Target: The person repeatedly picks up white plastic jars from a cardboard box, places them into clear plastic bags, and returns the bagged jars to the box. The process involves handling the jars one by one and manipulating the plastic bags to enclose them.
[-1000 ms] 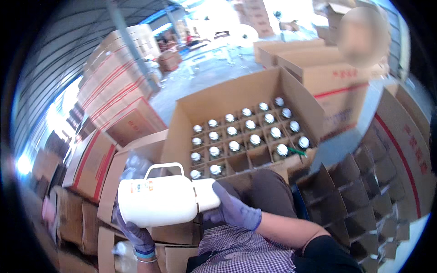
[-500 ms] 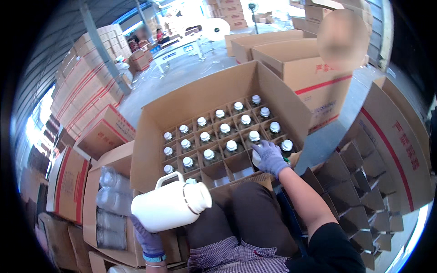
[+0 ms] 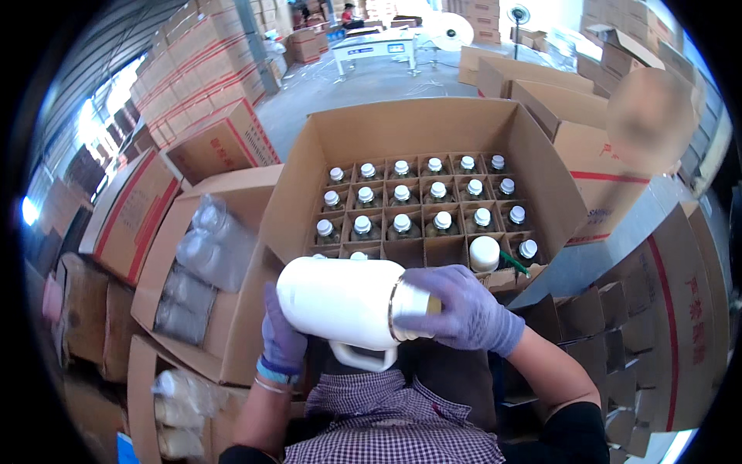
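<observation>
A white thermos jug [image 3: 336, 301] lies sideways over my lap, its handle [image 3: 363, 356] pointing down toward me. My left hand [image 3: 284, 336], in a grey-purple glove, is closed round the jug's base end. The gloved fingers of my right hand [image 3: 464, 311] wrap round its neck; a small yellowish piece [image 3: 435, 305] shows there, partly hidden by the fingers. Beyond the jug stands an open carton [image 3: 410, 127] with cardboard dividers. Clear bottles [image 3: 402, 224] with white caps fill most of its cells. In its front right part sit a white round cap [image 3: 485, 254] and a green stick-like thing [image 3: 514, 264].
At the left an open carton [image 3: 259, 267] holds plastic-wrapped pieces [image 3: 205, 255]; another lower carton has wrapped white items [image 3: 178, 417]. Cardboard dividers [image 3: 572, 329] stand at the right beside a large carton [image 3: 657, 309]. Behind are stacked cartons [image 3: 201, 73], a white machine [image 3: 375, 50] and a blurred person [image 3: 649, 116].
My right hand has left the carton's front cell and now grips the jug's neck. The jug has been turned, so its handle points down instead of up. The view has swung left.
</observation>
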`<state>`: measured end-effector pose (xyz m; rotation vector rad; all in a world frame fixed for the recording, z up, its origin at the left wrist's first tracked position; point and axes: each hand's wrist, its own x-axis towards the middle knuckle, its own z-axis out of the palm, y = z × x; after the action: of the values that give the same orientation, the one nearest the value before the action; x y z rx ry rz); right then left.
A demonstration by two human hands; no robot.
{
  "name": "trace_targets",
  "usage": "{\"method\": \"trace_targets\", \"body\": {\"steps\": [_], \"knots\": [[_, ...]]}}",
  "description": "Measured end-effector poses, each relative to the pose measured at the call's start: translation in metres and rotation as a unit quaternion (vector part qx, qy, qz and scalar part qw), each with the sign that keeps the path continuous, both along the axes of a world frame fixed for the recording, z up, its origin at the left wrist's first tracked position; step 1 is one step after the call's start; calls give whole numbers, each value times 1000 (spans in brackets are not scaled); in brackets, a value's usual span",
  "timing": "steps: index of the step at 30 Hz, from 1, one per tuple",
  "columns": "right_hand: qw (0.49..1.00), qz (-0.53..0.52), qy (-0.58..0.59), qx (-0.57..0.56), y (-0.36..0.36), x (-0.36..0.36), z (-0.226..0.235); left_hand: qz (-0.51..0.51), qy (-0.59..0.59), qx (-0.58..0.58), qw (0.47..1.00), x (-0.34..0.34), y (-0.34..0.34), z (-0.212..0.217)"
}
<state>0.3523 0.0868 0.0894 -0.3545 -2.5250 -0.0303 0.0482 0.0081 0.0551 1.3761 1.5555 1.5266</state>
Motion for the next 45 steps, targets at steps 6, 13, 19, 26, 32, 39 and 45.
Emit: {"method": "trace_targets", "body": {"steps": [6,13,19,26,32,39,45], "knots": [[862,-83,285,-411,-41,-11,-37,-12,-128,-52,990,5,-5,-16],[950,-149,173,-211,-50,36,-37,-103,1,-62,993,21,25,-20],[959,-200,179,-91,-58,96,-29,-60,-130,-9,990,15,160,-130],[795,-418,377,-226,-59,144,-72,-210,575,84,786,96,183,-128],[717,-450,442,-297,-81,160,-90,-144,510,8,848,60,195,-98],[681,-373,528,-345,-67,150,-94,-180,564,-216,776,-29,220,-189],[706,-352,509,-344,-68,145,-59,-63,462,-103,879,-33,194,-53]]}}
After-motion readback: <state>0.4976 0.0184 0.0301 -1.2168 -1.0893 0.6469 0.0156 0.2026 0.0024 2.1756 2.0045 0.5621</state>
